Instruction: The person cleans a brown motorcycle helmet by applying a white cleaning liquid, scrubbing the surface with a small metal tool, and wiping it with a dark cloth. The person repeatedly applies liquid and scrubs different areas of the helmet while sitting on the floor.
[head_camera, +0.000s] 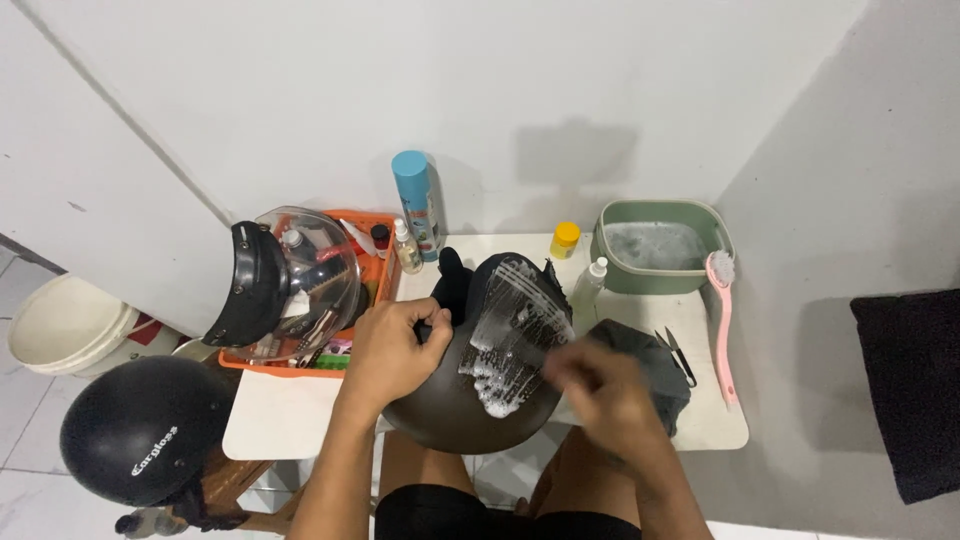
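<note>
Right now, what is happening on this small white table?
A person is washing a dark rounded helmet at the white table. The left hand steadies its top edge; the blurred right hand rubs white foam across the shell. A green basin of soapy water and a pink long-handled brush stand beside it.
</note>
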